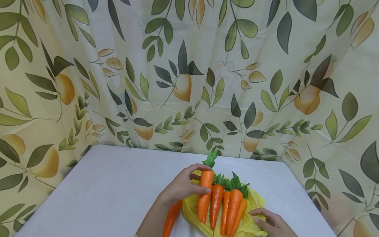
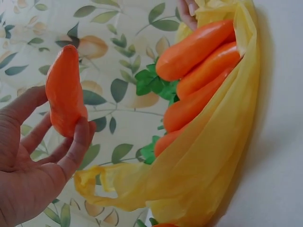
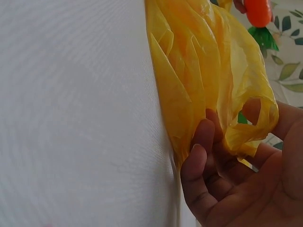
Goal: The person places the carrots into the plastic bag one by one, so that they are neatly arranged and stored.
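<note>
My left hand [image 1: 188, 182] grips an orange carrot [image 1: 206, 179] with a green leafy top, thumb on one side and fingers on the other. It is held over the left part of a yellow plastic bag [image 1: 192, 205]. Several more carrots [image 1: 235, 200] lie side by side on the bag, leaves toward the back. At the bag's right edge is my right hand [image 1: 273, 222]. In the right wrist view its curled fingers [image 3: 201, 165] hold the bag's gathered plastic [image 3: 182, 90] near a handle loop; part of the thumb is hidden behind the loop.
Another carrot [image 1: 171, 219] lies on the white table [image 1: 118, 184] left of the bag, partly covered by my left forearm. Behind the table hangs a curtain [image 1: 177, 108] printed with leaves and fruit, which also runs along both sides.
</note>
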Motion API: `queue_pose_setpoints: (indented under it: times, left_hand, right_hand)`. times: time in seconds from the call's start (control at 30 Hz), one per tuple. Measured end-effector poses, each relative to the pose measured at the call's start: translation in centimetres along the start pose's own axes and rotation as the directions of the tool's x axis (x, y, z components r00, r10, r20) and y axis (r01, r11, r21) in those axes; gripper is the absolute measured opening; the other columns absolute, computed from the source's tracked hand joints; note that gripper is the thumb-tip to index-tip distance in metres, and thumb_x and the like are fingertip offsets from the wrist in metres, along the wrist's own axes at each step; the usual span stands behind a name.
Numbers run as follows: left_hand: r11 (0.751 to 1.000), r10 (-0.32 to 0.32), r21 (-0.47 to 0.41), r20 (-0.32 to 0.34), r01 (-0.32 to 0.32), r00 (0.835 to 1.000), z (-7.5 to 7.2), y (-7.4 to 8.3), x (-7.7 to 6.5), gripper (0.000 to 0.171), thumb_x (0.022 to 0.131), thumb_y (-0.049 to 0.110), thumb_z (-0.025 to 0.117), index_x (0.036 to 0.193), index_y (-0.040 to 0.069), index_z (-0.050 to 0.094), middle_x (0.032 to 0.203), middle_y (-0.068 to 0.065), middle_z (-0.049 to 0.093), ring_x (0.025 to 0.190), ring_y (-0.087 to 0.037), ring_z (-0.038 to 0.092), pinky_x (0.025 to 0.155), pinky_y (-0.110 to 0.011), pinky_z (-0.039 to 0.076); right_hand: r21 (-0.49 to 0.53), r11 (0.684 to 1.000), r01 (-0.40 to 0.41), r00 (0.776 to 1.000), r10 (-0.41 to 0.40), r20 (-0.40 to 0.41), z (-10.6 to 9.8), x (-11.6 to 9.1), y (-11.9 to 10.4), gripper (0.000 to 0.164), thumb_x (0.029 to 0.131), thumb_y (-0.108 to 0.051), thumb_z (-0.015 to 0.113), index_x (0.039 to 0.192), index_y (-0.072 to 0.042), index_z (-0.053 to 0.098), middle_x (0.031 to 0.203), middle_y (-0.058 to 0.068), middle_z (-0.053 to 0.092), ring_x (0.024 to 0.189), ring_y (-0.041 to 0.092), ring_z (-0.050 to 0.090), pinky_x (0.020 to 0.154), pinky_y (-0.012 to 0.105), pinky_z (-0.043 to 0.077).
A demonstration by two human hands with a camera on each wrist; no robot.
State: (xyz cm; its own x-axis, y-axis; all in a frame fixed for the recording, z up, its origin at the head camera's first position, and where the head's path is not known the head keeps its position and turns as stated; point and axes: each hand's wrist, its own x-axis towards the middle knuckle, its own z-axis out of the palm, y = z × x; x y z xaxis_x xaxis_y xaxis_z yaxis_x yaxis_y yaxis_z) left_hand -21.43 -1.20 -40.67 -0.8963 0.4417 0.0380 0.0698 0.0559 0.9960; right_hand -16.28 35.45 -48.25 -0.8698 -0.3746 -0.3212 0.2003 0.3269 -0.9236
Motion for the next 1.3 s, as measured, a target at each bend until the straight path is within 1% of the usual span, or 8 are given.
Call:
queue_pose_setpoints:
  times: [0.23,0.47,0.6,0.7,0.83,1.0,1.17,1.3]
  left_hand:
    - [0.999,0.025,-0.022,0.013,-0.025,1.000,0.6,-0.6,0.2,0.055,0.080,0.006,0.089,0.128,0.024,0.070,0.132,0.003,0.058,0.110,-0.024,0.059,0.080,-0.039,0.058]
    - [0.999,0.035,-0.022,0.013,-0.035,0.999,1.4,-1.1,0.9,0.054,0.080,0.008,0.090,0.127,0.026,0.070,0.131,0.006,0.058,0.107,-0.023,0.060,0.079,-0.036,0.058]
    - [0.998,0.027,-0.053,0.006,-0.027,1.000,2.1,-1.5,1.3,0.055,0.080,0.003,0.088,0.128,0.021,0.069,0.128,0.004,0.059,0.106,-0.023,0.060,0.078,-0.038,0.058]
    - [0.998,0.011,-0.069,-0.010,-0.012,1.000,2.6,-1.8,1.5,0.056,0.079,0.003,0.088,0.128,0.022,0.070,0.126,0.002,0.060,0.105,-0.023,0.061,0.077,-0.039,0.059]
    - [0.999,0.001,-0.052,-0.021,-0.002,1.000,3.0,-2.2,1.8,0.057,0.078,0.006,0.091,0.127,0.027,0.070,0.127,0.003,0.058,0.104,-0.022,0.061,0.076,-0.038,0.059]
    - [0.999,0.003,-0.047,-0.017,-0.004,1.000,3.4,-2.9,2.4,0.056,0.078,0.006,0.091,0.125,0.030,0.071,0.128,0.006,0.057,0.104,-0.021,0.061,0.076,-0.037,0.058]
    - [1.000,0.012,-0.009,-0.017,-0.012,1.000,4.1,-3.4,2.6,0.058,0.077,0.003,0.091,0.124,0.031,0.071,0.127,0.007,0.055,0.098,-0.019,0.062,0.074,-0.034,0.058]
    - [1.000,0.020,-0.002,-0.010,-0.020,1.000,4.8,-3.8,2.8,0.058,0.078,0.002,0.089,0.126,0.028,0.070,0.123,0.008,0.058,0.096,-0.018,0.062,0.074,-0.032,0.058]
  right_hand:
    - [0.014,1.000,0.009,1.000,-0.010,0.014,0.0,-0.1,0.0,0.042,0.108,-0.018,0.057,0.133,0.014,0.050,0.096,0.012,0.062,0.083,0.031,0.066,0.072,0.032,0.058]
    - [0.020,1.000,0.008,1.000,-0.009,0.019,-0.2,-0.1,0.0,0.039,0.108,-0.020,0.057,0.133,0.011,0.053,0.105,0.011,0.063,0.086,0.031,0.067,0.074,0.034,0.059]
    - [0.022,1.000,0.021,0.999,-0.022,0.030,-0.3,-0.1,0.1,0.040,0.108,-0.019,0.055,0.133,0.012,0.052,0.108,0.012,0.063,0.087,0.030,0.067,0.075,0.034,0.059]
    - [0.015,1.000,0.024,0.999,-0.024,0.030,-0.3,-0.2,0.1,0.040,0.108,-0.018,0.055,0.134,0.012,0.052,0.109,0.013,0.062,0.088,0.030,0.067,0.075,0.034,0.059]
    - [-0.003,1.000,0.021,1.000,-0.021,0.016,-0.3,-0.1,0.1,0.038,0.108,-0.019,0.056,0.133,0.010,0.054,0.113,0.012,0.062,0.091,0.031,0.065,0.076,0.033,0.058]
    - [-0.002,1.000,0.021,1.000,-0.021,0.020,-0.3,-0.1,0.1,0.038,0.108,-0.021,0.056,0.132,0.009,0.055,0.115,0.013,0.062,0.092,0.031,0.066,0.077,0.034,0.058]
    - [-0.001,1.000,0.026,0.999,-0.026,0.027,-0.3,-0.1,0.1,0.038,0.108,-0.021,0.055,0.132,0.009,0.055,0.114,0.013,0.063,0.091,0.029,0.067,0.078,0.034,0.058]
    - [0.003,1.000,0.030,0.999,-0.030,0.036,-0.3,-0.1,0.1,0.038,0.109,-0.021,0.055,0.132,0.009,0.055,0.112,0.012,0.063,0.091,0.028,0.067,0.078,0.034,0.058]
